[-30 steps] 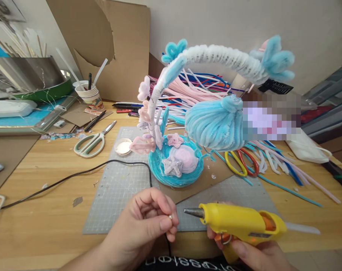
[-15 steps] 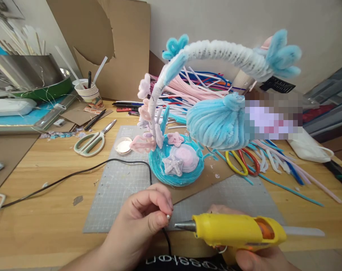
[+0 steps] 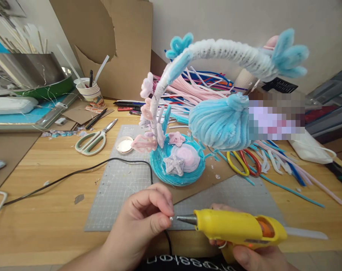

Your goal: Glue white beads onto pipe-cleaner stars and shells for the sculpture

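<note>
Between the thumb and forefinger of my left hand (image 3: 144,216) is a small pearl bead (image 3: 171,218). My right hand (image 3: 252,258) is wrapped round the grip of a yellow hot glue gun (image 3: 230,225), with a white glue stick (image 3: 306,232) poking out at its back. The gun's metal nozzle points left and sits just short of the bead. Beyond my hands stands a pipe-cleaner craft: a round turquoise base (image 3: 178,178) with a white starfish (image 3: 174,165), a curved white stem (image 3: 227,51) and a hanging blue shell shape (image 3: 219,122).
A grey cutting mat (image 3: 117,203) lies under the craft, with a small round dish (image 3: 124,145) on it. Scissors (image 3: 94,141) are at left; yellow and red scissor handles (image 3: 238,163) at right. A black cable (image 3: 75,173) crosses the table. Pipe cleaners (image 3: 185,86) are heaped behind.
The nozzle has come slightly closer to the bead and the gun sits a little higher. My left hand keeps its pinch. The whole view has shifted slightly.
</note>
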Available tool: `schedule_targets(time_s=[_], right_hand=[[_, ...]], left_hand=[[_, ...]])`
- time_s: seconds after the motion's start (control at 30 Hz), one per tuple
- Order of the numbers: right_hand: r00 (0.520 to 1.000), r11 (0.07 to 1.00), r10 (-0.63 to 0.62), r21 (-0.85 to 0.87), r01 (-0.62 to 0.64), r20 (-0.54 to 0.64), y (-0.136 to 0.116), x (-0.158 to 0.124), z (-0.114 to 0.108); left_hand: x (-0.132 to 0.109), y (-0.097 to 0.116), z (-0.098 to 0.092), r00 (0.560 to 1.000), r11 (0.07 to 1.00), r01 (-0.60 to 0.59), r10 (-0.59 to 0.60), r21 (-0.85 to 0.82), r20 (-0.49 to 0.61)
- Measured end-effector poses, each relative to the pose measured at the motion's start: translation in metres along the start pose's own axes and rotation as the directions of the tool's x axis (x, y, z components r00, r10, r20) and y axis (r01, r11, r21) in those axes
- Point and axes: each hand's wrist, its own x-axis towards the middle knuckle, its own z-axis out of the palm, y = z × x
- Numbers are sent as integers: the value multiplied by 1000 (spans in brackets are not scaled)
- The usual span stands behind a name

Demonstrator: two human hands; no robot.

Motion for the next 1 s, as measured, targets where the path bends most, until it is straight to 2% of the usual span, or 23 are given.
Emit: schedule_targets(time_s=[0.1, 0.23, 0.4, 0.7, 1.0], right_hand=[[999, 998, -50, -39, 50, 5, 3, 0, -2], [999, 996, -12, -91, 9, -30, 0, 0, 0], [996, 986, -80, -147, 73, -42, -3, 0, 2], [992, 975, -122, -187, 118, -11, 1, -4, 0], [998, 979, -63, -194, 63, 9, 6, -5, -4]], left_hand=[[0, -2, -1, 1000, 1000, -13, 13, 1, 23], [0, -1, 0, 999, 1000, -27, 27, 7, 28], [0, 1, 2, 999, 1000, -27, 27, 4, 18], [1, 2, 3, 1000, 1000, -29, 29, 6, 5], [0, 0, 1, 1000, 1000, -27, 27, 13, 8]])
